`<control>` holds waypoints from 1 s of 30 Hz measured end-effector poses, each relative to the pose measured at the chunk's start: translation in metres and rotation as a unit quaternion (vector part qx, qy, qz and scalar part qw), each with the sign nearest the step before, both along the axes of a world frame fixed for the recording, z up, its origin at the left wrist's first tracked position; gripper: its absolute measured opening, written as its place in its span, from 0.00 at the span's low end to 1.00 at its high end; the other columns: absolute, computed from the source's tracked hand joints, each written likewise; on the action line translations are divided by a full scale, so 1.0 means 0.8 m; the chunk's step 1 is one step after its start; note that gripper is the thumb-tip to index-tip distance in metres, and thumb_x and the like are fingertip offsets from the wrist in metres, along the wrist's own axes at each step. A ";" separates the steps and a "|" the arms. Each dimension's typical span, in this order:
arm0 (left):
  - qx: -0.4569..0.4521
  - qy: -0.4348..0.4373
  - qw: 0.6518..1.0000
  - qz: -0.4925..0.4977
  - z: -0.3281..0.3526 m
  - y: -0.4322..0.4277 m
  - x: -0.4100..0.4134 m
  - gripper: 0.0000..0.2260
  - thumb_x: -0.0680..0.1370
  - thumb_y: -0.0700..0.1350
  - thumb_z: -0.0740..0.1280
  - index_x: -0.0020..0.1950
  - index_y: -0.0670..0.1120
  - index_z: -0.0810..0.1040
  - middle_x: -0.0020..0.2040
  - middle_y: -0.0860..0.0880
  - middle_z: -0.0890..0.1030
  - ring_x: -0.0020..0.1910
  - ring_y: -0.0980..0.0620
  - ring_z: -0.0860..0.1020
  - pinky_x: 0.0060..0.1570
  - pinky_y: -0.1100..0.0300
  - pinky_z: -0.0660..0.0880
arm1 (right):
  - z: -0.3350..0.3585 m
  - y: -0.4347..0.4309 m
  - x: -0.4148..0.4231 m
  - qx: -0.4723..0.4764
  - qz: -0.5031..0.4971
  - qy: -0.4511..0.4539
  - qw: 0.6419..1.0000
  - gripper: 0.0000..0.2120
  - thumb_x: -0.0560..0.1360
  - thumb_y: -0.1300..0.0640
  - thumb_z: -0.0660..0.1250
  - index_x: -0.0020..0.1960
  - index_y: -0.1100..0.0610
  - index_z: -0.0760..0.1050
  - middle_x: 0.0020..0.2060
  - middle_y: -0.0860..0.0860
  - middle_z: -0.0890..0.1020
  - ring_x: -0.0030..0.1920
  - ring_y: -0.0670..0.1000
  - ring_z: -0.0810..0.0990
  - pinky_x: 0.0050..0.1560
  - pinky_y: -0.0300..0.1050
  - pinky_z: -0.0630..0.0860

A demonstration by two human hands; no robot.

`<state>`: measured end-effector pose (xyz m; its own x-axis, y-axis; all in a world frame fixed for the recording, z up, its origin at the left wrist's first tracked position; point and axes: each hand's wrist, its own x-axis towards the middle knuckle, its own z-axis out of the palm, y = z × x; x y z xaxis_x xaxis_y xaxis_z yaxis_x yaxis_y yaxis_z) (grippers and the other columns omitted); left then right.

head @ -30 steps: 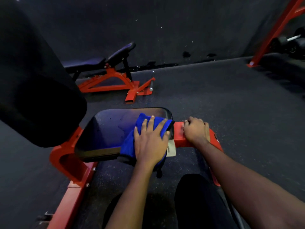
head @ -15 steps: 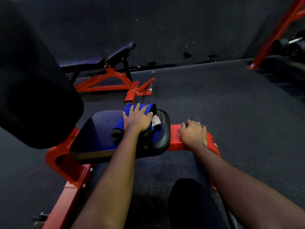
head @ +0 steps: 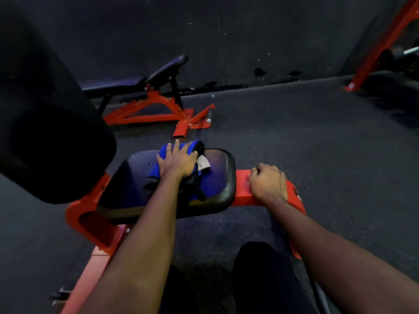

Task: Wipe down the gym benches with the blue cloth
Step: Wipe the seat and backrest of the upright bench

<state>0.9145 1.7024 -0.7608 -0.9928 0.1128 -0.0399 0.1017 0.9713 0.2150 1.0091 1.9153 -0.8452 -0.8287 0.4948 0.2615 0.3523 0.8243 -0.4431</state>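
Observation:
The blue cloth point(head: 164, 152) lies bunched on the far edge of the black padded seat point(head: 222, 175) of the near bench. My left hand point(head: 179, 162) presses flat on the cloth with its fingers spread. A white tag sticks out of the cloth to the right of that hand. My right hand point(head: 268, 183) grips the red frame bar point(head: 242, 189) to the right of the seat, fingers curled over its far edge. The bench's black back pad point(head: 45, 109) rises at the left.
A second bench point(head: 158, 96) with a red frame and black pads stands behind, near the dark wall. A red rack upright point(head: 381, 44) and weights are at the far right. Dark rubber floor lies all around. My knees are at the bottom edge.
My left hand has pushed the blue cloth from the seat's near right corner across to its far edge. My right hand has stayed on the red bar.

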 end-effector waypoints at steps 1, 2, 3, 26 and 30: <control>-0.004 -0.002 1.000 -0.002 -0.002 0.001 0.000 0.25 0.82 0.60 0.52 0.79 0.59 0.56 0.81 0.53 0.49 0.80 0.50 0.46 0.75 0.39 0.45 | 0.000 0.000 0.003 -0.002 -0.003 -0.004 1.000 0.16 0.80 0.50 0.54 0.51 0.57 0.77 0.52 0.56 0.82 0.56 0.57 0.77 0.59 0.52 0.68; -0.006 0.003 1.000 -0.005 -0.003 0.001 0.006 0.25 0.82 0.59 0.52 0.79 0.58 0.56 0.81 0.53 0.49 0.80 0.50 0.47 0.75 0.39 0.45 | 0.001 0.000 0.004 -0.003 -0.004 -0.005 1.000 0.16 0.80 0.50 0.54 0.51 0.57 0.78 0.52 0.56 0.82 0.56 0.57 0.77 0.58 0.52 0.69; -0.003 0.010 1.000 -0.007 -0.005 -0.001 0.018 0.25 0.82 0.59 0.51 0.79 0.58 0.55 0.81 0.53 0.49 0.80 0.50 0.47 0.76 0.40 0.44 | 0.002 -0.001 0.005 -0.002 -0.002 -0.002 1.000 0.16 0.79 0.50 0.54 0.51 0.57 0.78 0.52 0.56 0.82 0.56 0.57 0.77 0.58 0.52 0.69; -0.015 0.028 0.999 -0.031 -0.007 -0.020 -0.006 0.25 0.81 0.56 0.52 0.79 0.54 0.58 0.81 0.52 0.52 0.79 0.50 0.50 0.76 0.42 0.45 | 0.019 -0.032 -0.008 0.003 0.032 0.038 0.999 0.14 0.78 0.54 0.59 0.44 0.60 0.81 0.42 0.60 0.83 0.44 0.61 0.81 0.43 0.51 0.75; -0.020 0.077 0.996 -0.047 -0.021 -0.047 0.079 0.25 0.82 0.58 0.53 0.79 0.57 0.55 0.81 0.54 0.50 0.79 0.51 0.49 0.76 0.46 0.45 | 0.020 -0.034 -0.007 -0.004 0.029 0.042 0.999 0.14 0.78 0.54 0.59 0.44 0.60 0.80 0.42 0.61 0.83 0.45 0.62 0.81 0.44 0.51 0.75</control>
<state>0.9777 1.6646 -0.7779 -0.9725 0.2074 0.1059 0.2219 0.9632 0.1514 1.0034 1.8880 -0.8289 -0.8309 0.4493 0.3281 0.2654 0.8384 -0.4760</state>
